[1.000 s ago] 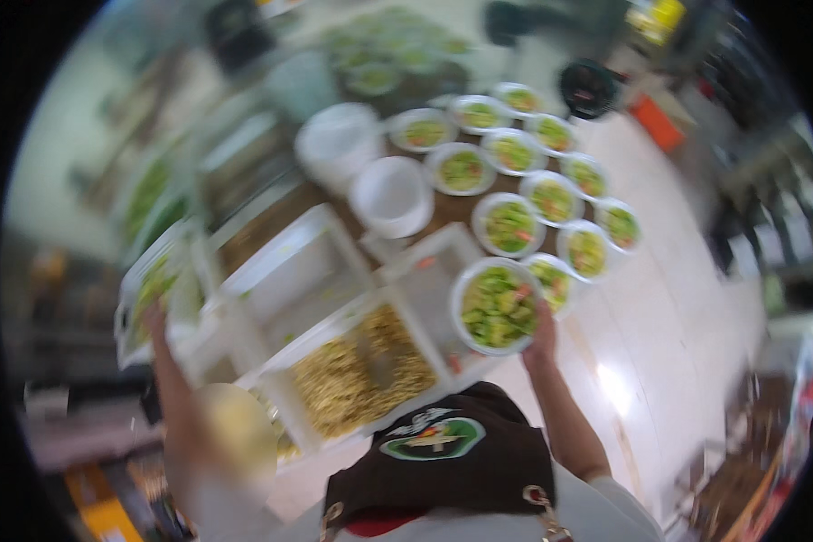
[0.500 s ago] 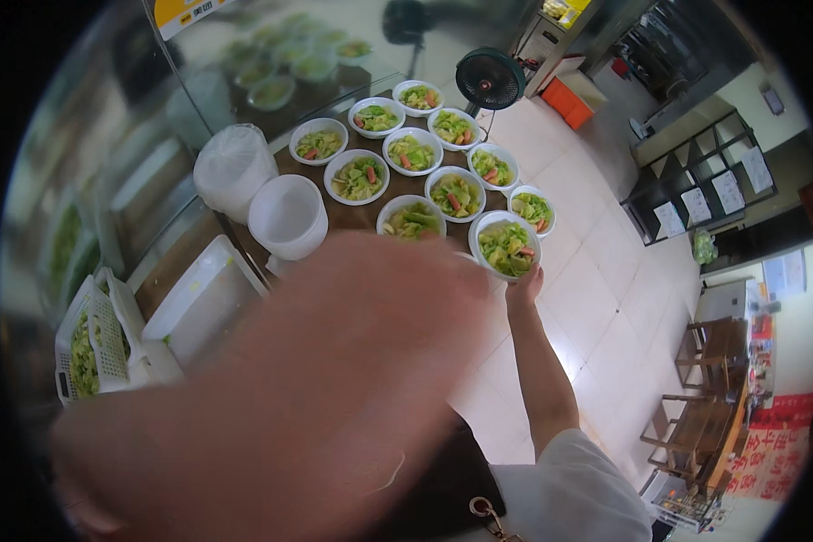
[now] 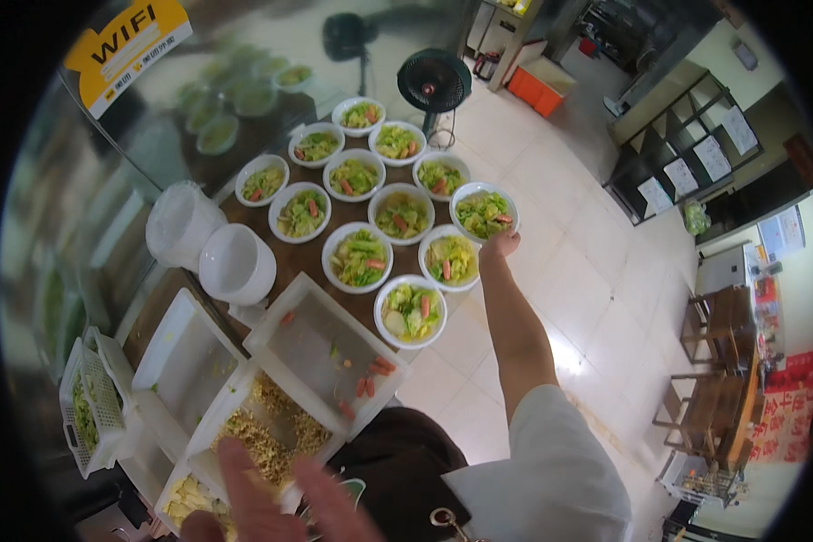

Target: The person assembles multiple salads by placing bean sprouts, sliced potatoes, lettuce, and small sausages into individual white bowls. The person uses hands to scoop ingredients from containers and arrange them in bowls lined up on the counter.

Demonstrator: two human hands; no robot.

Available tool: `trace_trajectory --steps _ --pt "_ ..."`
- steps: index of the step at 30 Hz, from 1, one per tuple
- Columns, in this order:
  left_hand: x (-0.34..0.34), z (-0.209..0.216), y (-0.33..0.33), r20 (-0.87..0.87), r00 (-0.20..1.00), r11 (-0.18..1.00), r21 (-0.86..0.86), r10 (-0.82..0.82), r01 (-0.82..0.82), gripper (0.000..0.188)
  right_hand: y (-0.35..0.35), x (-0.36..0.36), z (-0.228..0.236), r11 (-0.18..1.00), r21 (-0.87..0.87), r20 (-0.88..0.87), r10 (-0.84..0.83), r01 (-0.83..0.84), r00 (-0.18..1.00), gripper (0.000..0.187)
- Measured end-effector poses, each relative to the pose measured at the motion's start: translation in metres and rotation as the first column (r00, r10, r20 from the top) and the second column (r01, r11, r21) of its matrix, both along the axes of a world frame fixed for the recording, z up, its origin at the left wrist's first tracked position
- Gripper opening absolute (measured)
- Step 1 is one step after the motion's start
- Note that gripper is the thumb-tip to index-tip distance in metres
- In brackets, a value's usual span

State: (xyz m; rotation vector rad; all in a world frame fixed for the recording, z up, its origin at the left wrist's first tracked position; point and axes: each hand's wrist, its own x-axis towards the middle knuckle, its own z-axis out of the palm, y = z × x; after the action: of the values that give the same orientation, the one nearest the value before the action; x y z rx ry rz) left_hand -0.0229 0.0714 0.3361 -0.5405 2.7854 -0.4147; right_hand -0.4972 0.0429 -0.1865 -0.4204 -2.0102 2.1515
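Already, eleven filled bowls [image 3: 410, 344] stand around upper centre; the right hand [image 3: 502, 242] has fingers clamped on a twelfth bowl [image 3: 484, 187]. Empty bowls [image 3: 235, 267] remain, centre-left; the left hand's [image 3: 266, 515] fingers spread, bottom.

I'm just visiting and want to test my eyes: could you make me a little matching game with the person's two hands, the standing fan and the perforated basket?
1. right hand
2. left hand
3. standing fan
4. perforated basket

A. dark, near the picture's top
B. white, at far left, with leafy greens inside
C. gripping a bowl of greens
D. blurred, at the lower edge, partly covering the tan food in view

Pairs: 1-C, 2-D, 3-A, 4-B
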Motion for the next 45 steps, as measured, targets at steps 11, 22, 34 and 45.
trace_trajectory --steps 11,22,34,45 --pt "0.232 -0.159 -0.041 0.29 0.182 0.041 0.431 0.94 -0.901 0.037 -0.066 -0.054 -0.059 0.971 0.24 0.118 -0.025 -0.004 0.993 0.028" --pt "0.358 -0.268 0.044 0.342 -0.007 -0.208 0.555 0.94 -0.806 0.031 -0.069 0.054 0.016 0.893 0.333 -0.367 0.418 -0.302 0.831 0.024" --pt "0.348 -0.3 0.086 0.19 -0.073 -0.188 0.711 0.979 -0.677 0.036 -0.295 0.372 -0.015 -0.069 0.566 0.183 0.982 -0.821 0.044 0.049" --pt "0.368 -0.418 0.049 -0.06 0.143 0.135 0.79 0.988 -0.599 0.035 -0.295 0.374 0.06 0.126 0.619 -0.251 0.967 -0.775 -0.044 0.045"
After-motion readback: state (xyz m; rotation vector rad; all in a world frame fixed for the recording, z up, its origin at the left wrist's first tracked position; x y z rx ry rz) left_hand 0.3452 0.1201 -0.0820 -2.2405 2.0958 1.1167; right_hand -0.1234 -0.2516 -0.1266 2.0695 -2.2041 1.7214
